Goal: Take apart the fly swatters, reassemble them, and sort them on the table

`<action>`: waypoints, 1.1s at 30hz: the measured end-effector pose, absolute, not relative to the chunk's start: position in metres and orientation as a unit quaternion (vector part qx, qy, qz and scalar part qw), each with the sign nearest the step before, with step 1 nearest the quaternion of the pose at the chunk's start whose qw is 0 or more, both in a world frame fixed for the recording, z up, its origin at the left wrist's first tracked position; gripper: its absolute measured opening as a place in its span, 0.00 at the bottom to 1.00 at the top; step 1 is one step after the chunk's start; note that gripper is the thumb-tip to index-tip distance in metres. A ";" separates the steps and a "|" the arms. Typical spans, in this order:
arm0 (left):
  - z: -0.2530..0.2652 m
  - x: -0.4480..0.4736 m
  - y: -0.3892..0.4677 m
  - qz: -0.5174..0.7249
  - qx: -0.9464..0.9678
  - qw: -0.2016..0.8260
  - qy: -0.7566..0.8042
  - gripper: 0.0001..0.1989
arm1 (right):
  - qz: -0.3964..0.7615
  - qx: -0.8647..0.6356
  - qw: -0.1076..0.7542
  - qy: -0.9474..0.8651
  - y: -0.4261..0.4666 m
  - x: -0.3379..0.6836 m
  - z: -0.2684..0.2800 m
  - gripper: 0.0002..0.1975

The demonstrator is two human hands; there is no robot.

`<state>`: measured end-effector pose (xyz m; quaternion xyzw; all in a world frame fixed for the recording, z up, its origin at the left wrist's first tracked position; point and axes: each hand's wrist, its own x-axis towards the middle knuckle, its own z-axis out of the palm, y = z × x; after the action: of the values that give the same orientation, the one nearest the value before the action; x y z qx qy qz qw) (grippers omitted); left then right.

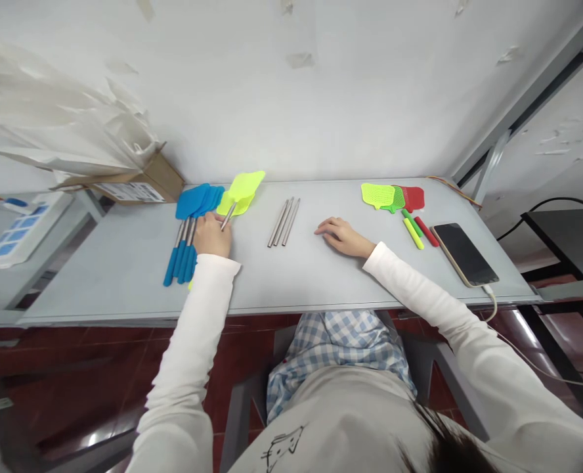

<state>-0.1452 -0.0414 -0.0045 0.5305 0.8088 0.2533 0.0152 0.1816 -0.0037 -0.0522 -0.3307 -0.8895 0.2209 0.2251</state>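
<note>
My left hand [213, 236] is closed on a yellow fly swatter [246, 186], its metal shaft pointing up past my fingers. Another yellow swatter head shows partly beneath it, and a bit of yellow pokes out below my wrist. Just left lie several blue fly swatters [193, 201] with blue grips, side by side and partly covered by my hand. Three bare metal rods [284, 222] lie between my hands. Resting on the table, my right hand [343, 236] has its fingers stretched out and holds nothing.
At the right are yellow [379, 194], green and red swatter heads, with loose grips [413, 233] in the same colours. A phone [465, 254] charges by a cable near the table's right end. A cardboard box [161, 176] stands behind at the left, against the wall.
</note>
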 end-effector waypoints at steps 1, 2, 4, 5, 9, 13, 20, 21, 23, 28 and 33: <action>0.000 -0.135 -0.046 0.265 0.556 0.014 0.787 0.06 | 0.236 -0.331 0.234 -0.883 -0.007 0.181 -0.050 0.16; 0.004 -0.123 -0.050 0.280 0.591 0.020 0.757 0.06 | 0.262 -0.331 0.248 -0.872 -0.010 0.180 -0.047 0.15; 0.011 -0.093 -0.056 0.315 0.658 0.060 0.682 0.07 | 0.344 -0.335 0.299 -0.825 -0.018 0.176 -0.039 0.17; 0.014 -0.077 -0.059 0.329 0.686 0.089 0.642 0.08 | 0.392 -0.339 0.335 -0.787 -0.022 0.173 -0.034 0.20; 0.018 -0.010 -0.063 0.360 0.741 0.243 0.512 0.14 | 0.520 -0.365 0.492 -0.595 -0.025 0.168 -0.004 0.29; 0.019 0.043 -0.059 0.311 0.692 0.500 0.416 0.18 | 0.533 -0.410 0.571 -0.471 -0.014 0.179 0.019 0.32; 0.014 0.094 -0.005 0.380 0.483 0.687 0.386 0.09 | 0.538 -0.466 0.566 -0.416 0.022 0.192 0.008 0.28; 0.012 0.098 0.004 0.389 0.467 0.696 0.383 0.11 | 0.548 -0.475 0.555 -0.408 0.029 0.193 0.004 0.27; 0.007 0.106 0.019 0.399 0.438 0.711 0.379 0.14 | 0.566 -0.488 0.541 -0.385 0.044 0.193 -0.001 0.28; 0.002 0.112 0.033 0.408 0.403 0.711 0.407 0.16 | 0.539 -0.504 0.576 -0.351 0.072 0.189 -0.009 0.31; 0.009 0.109 0.020 0.443 0.401 0.684 0.419 0.16 | 0.499 -0.492 0.607 -0.376 0.083 0.180 -0.006 0.33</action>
<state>0.1093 0.0195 0.0095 0.4007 0.4191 0.4431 0.6837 0.1797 0.0827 -0.0056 -0.4918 -0.3765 0.4985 0.6065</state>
